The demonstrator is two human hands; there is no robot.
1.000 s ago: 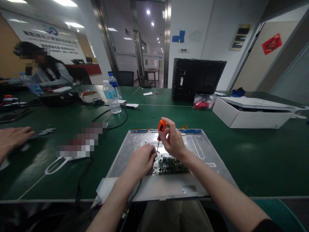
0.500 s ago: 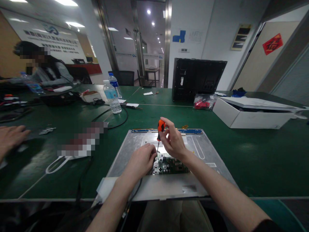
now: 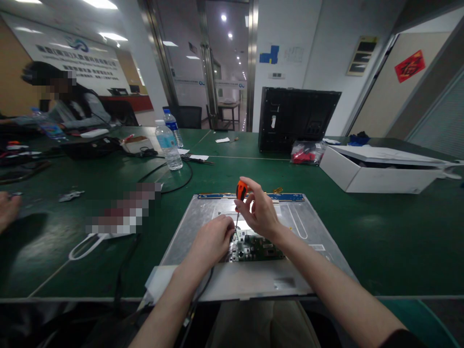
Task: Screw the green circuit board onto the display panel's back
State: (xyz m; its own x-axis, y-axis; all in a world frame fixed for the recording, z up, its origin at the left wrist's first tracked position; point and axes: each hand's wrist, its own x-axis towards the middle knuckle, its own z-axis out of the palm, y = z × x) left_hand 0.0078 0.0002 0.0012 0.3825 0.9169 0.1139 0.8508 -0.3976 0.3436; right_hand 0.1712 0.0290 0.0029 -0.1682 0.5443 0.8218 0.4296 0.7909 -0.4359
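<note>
My right hand [image 3: 261,209] grips an orange and black screwdriver [image 3: 241,190] by its handle, held nearly upright. Its thin shaft points down at the left upper edge of a green circuit board [image 3: 259,247]. Beside the tip, my left hand [image 3: 214,237] has its fingers closed and rests at the board's left side; whether they pinch anything is hidden. The board lies on a flat silver metal panel [image 3: 308,253], which looks like the back of a display and has a blue strip [image 3: 290,197] along its far edge.
A co-worker's hand [image 3: 7,210] rests at the left edge. Water bottles [image 3: 170,147], black cables and a white-strapped item [image 3: 87,246] lie to the left. A black monitor [image 3: 299,121], a bag with red contents [image 3: 306,153] and a white box [image 3: 377,176] stand at the back right.
The screwdriver handle has shifted very slightly and the right fingers have moved on it. The left hand stays in place. The co-worker's hand at the left has drawn back toward the edge.
</note>
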